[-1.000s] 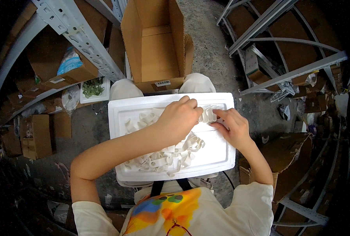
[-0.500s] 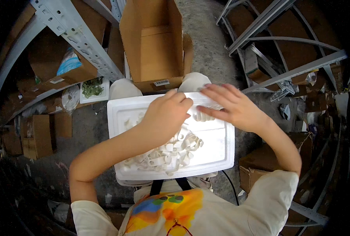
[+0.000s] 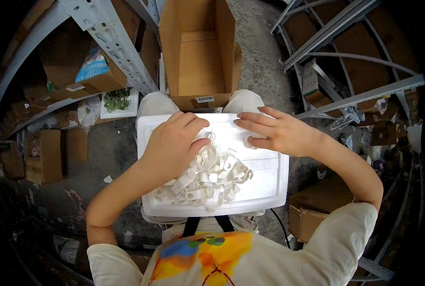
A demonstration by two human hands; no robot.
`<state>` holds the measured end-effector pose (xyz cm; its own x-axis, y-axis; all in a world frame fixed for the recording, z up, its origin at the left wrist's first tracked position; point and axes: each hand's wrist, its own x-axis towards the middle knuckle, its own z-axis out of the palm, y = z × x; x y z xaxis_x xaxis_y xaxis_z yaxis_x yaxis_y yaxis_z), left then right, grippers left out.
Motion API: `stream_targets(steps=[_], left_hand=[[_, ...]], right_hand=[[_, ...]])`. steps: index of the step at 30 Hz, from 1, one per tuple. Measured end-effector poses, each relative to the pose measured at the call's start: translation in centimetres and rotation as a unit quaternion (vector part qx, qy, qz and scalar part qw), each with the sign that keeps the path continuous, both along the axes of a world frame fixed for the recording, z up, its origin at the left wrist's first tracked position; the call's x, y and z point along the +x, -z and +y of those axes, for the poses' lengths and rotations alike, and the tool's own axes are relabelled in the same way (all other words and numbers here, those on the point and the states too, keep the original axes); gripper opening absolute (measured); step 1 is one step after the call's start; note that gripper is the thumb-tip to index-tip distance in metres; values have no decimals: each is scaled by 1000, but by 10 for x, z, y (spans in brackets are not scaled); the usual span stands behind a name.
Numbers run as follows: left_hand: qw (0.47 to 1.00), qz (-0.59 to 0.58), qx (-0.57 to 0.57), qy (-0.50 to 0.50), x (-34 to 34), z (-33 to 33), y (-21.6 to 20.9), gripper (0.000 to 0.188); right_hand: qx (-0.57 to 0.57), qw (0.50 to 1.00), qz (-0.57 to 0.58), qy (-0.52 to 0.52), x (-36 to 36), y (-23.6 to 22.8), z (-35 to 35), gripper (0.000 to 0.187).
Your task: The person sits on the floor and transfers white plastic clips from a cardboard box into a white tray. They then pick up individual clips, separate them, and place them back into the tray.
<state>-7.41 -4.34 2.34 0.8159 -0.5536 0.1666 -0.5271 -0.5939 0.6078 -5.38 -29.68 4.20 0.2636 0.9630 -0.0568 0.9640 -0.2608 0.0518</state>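
Two hands (image 3: 174, 143) (image 3: 279, 133), grips loose and empty, over white clips (image 3: 210, 176) in foam tray (image 3: 269, 186), cardboard box (image 3: 198, 52) beyond.

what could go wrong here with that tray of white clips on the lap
The white foam tray rests only on the knees, so a shift could tip it and spill the loose white clips onto the floor. The left hand presses into the pile near the far edge, where clips might get pushed over. The right hand hovers flat and may not steady the tray.

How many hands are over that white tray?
2. The left hand rests on the pile of white clips; the right hand lies flat over the white tray, far side.
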Motion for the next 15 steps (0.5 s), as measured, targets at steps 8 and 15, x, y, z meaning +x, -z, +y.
stream_targets(steps=[8,15], left_hand=[[1000,4,-15,12,1,7,5,23],[998,-22,-51,-26,6,22,4,23]], right_hand=[[24,996,76,46,6,-3,1,17],[87,984,63,144,15,-39,26,34]])
